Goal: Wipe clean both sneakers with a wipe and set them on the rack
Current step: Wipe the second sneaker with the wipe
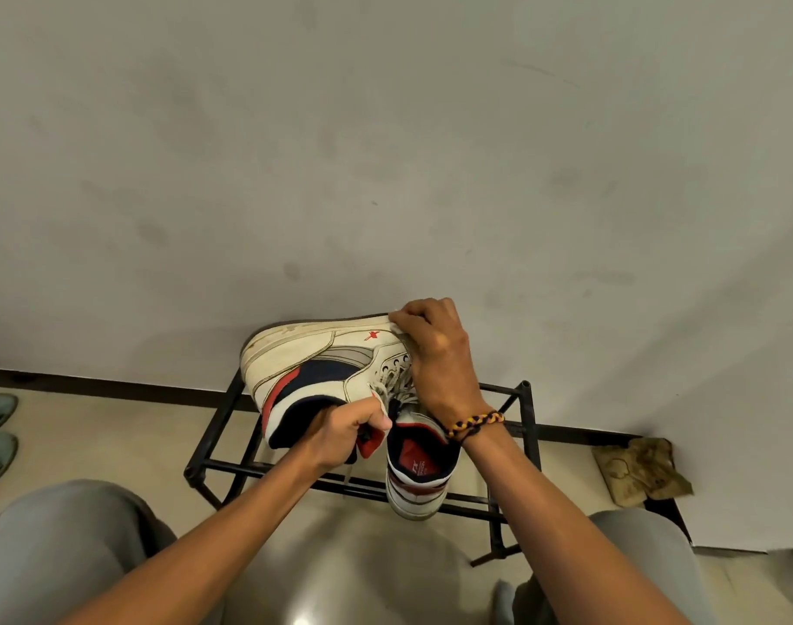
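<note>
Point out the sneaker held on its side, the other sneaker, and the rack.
sneaker held on its side [304, 354], head view, on its white side panel.
other sneaker [419, 462], head view, on the red insole inside its opening.
rack [527, 399], head view, on the right rear black post.

Dim, warm indoor light, wide-angle head view, soft focus overall.

Even, low light with a yellow-green cast; wall [385, 128] looks grey and mottled. Soft shadow under the held sneaker [313, 367] on the wall, none hard. Faint sheen on floor [363, 557] between the knees. Strong fisheye: baseboard [115, 390] and rack [527, 421] bars bow, forearms stretch at the bottom corners. Edges soft, slight smear on bottom right.
</note>
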